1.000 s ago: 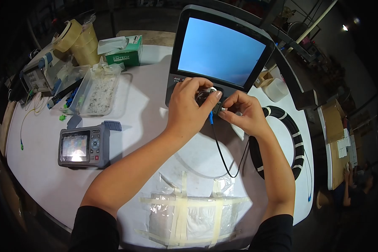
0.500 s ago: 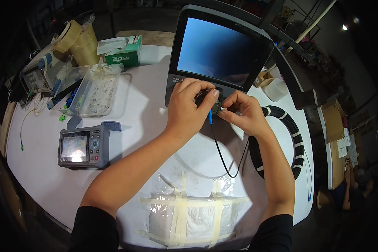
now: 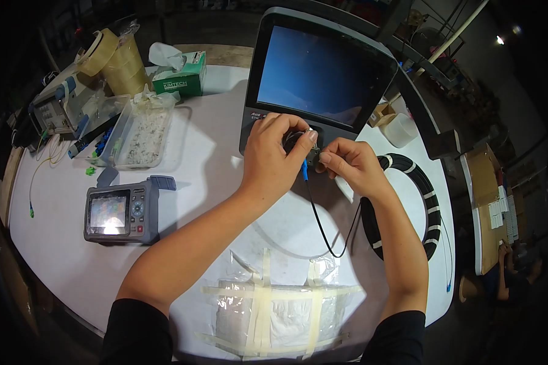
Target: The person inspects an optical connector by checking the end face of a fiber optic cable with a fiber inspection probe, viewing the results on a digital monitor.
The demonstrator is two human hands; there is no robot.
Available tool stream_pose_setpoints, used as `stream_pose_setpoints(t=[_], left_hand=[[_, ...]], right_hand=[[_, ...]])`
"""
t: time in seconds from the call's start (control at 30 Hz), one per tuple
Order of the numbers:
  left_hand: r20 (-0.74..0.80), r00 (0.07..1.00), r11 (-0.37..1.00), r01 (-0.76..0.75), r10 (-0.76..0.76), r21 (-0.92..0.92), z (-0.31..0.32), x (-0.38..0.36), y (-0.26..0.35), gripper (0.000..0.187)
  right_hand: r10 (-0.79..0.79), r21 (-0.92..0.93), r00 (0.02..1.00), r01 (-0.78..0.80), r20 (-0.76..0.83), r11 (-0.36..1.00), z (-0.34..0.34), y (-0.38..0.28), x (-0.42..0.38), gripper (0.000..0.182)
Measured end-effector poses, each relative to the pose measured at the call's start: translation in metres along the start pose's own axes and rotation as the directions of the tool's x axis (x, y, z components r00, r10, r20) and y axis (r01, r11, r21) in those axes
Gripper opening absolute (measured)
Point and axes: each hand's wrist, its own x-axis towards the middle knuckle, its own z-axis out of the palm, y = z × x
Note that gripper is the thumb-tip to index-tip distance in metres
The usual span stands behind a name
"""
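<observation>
My left hand point(image 3: 276, 153) is closed around a fibre connector with a blue boot point(image 3: 305, 171), in front of the base of a dark-framed monitor point(image 3: 252, 126). A thin black cable point(image 3: 317, 220) hangs from the boot and loops toward the right. Close beside it, my right hand point(image 3: 354, 167) has its thumb and fingers pinched together at the small dark fitting by the connector. Whatever lies between those fingertips is hidden. Blue and black shading fills the monitor's screen point(image 3: 313, 73).
A grey handheld tester point(image 3: 150, 213) stands at left, near a plastic tub point(image 3: 145, 137) of scraps, a green tissue box point(image 3: 186, 79) and tape rolls point(image 3: 123, 67). A black cable coil point(image 3: 431, 207) lies right. Taped clear film point(image 3: 289, 322) covers the front. Another person's arm point(image 3: 503, 274) shows far right.
My right fingers have drawn together and turned down at the fitting. My left hand has barely moved. The screen's shading has shifted, and the tissue on the box stands up more.
</observation>
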Motion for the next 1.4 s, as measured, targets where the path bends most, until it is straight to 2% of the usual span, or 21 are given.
stream_pose_setpoints(t=[0.3,0.4,0.47,0.6,0.77,0.87,1.0,1.3,1.37,1.4], left_hand=[[-0.030,0.997,0.997,-0.073,0.073,0.000,0.003,-0.001,-0.007,0.020],[-0.015,1.000,0.999,-0.025,0.025,-0.025,0.002,-0.001,-0.004,0.019],[0.004,1.000,0.999,0.011,-0.011,-0.040,0.001,-0.001,-0.001,0.020],[-0.022,1.000,1.000,-0.004,0.004,-0.010,0.003,0.000,-0.001,0.021],[-0.032,0.999,1.000,-0.004,0.003,-0.027,0.002,0.000,0.000,0.022],[-0.013,1.000,1.000,0.004,-0.004,0.001,0.001,0.000,0.002,0.022],[-0.013,1.000,1.000,0.002,-0.002,0.000,0.002,0.000,0.001,0.021],[-0.022,0.996,0.996,-0.085,0.085,0.017,0.004,-0.001,-0.009,0.020],[-0.007,0.997,0.997,-0.074,0.074,0.011,0.001,0.000,-0.010,0.018],[-0.014,0.997,0.997,-0.075,0.075,0.008,0.000,-0.001,-0.011,0.018]], right_hand=[[-0.006,-0.014,1.000,0.007,0.021,1.000,0.003,0.004,0.002,0.028],[-0.037,0.018,0.999,0.036,0.020,0.999,0.005,0.002,0.001,0.020],[-0.040,0.138,0.999,0.036,0.027,0.990,0.007,0.003,0.002,0.012],[-0.043,0.093,0.999,0.040,0.032,0.995,0.006,0.003,0.003,0.012],[-0.033,0.000,0.998,0.033,0.057,0.999,0.005,0.008,0.003,0.030],[-0.013,0.037,0.998,0.011,0.068,0.999,0.006,0.010,0.003,0.037],[0.002,0.027,0.998,-0.004,0.067,1.000,0.006,0.008,0.002,0.040],[-0.038,0.045,0.999,0.038,-0.002,0.998,0.008,0.009,0.002,0.025],[-0.114,-0.108,0.991,0.106,-0.070,0.988,0.007,0.004,0.002,0.021],[-0.116,-0.114,0.991,0.108,-0.066,0.988,0.007,0.004,0.001,0.021]])
